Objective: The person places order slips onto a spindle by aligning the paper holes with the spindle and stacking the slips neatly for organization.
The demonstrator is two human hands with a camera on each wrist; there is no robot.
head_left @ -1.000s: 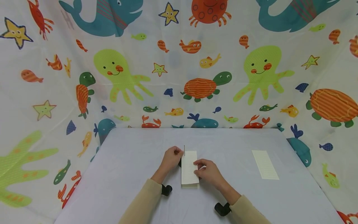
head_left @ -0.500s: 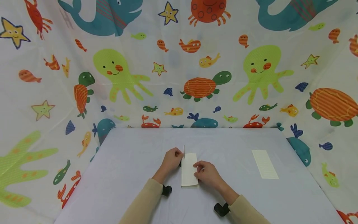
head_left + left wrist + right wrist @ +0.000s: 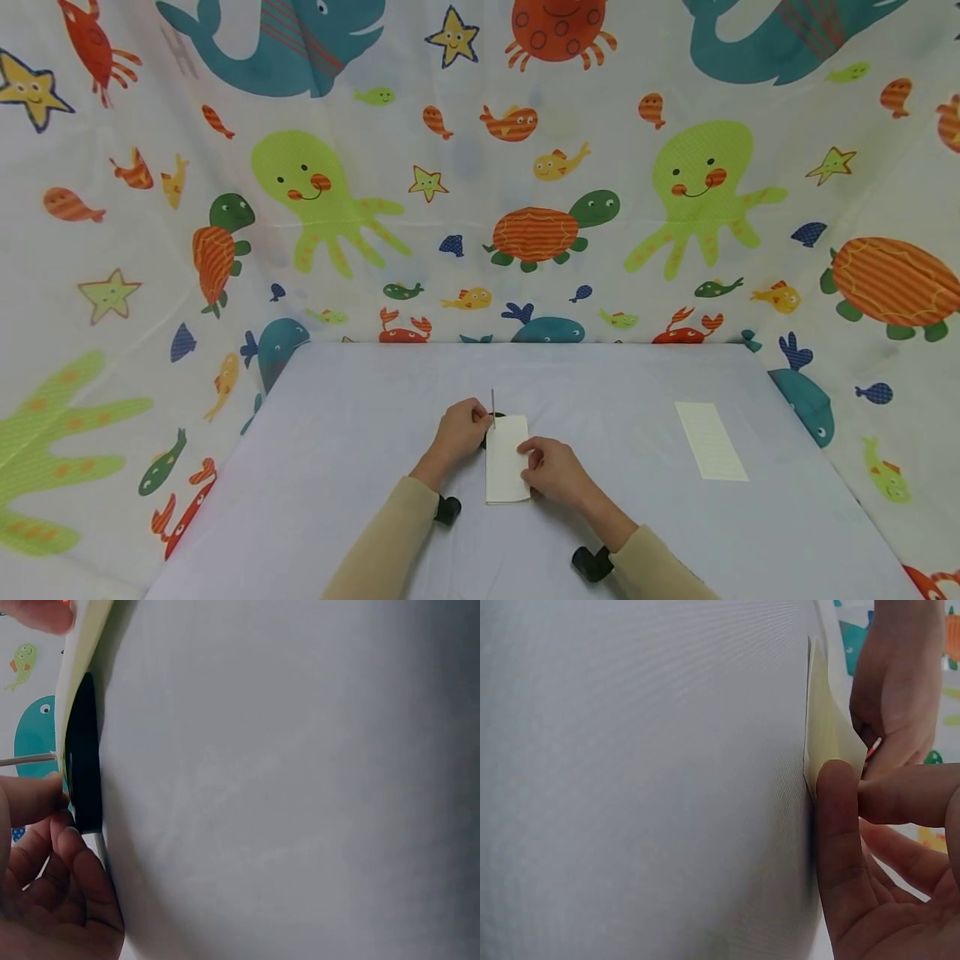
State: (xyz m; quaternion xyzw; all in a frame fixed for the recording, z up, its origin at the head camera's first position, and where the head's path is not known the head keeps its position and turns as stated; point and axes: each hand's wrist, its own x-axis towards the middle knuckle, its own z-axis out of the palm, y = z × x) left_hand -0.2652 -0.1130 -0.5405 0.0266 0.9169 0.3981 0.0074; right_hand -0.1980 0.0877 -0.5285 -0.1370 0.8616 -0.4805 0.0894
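A cream slip of ruled paper [image 3: 507, 467] lies mid-table, with a second paper edge beneath it in the right wrist view. From its top left corner rises the thin rod of a paper spike [image 3: 492, 402], whose black round base [image 3: 87, 769] is mostly covered by the slip. My left hand [image 3: 459, 435] pinches the slip's left edge beside the rod, thumb and index close together. On the other side, my right hand [image 3: 558, 471] pinches the slip's right edge between thumb and forefinger. The slip bows upward between the fingers [image 3: 838, 787] and the rod.
Another ruled cream slip [image 3: 712, 442] lies flat to the right on the white-covered table [image 3: 360, 392]. A white curtain [image 3: 465, 192] printed with sea animals hangs behind and along the sides. Each wrist carries a small black camera [image 3: 448, 510].
The slip has slid down the rod and toward me, so its top edge sits lower and part of the black base shows behind. Both hands have moved slightly toward me with it.
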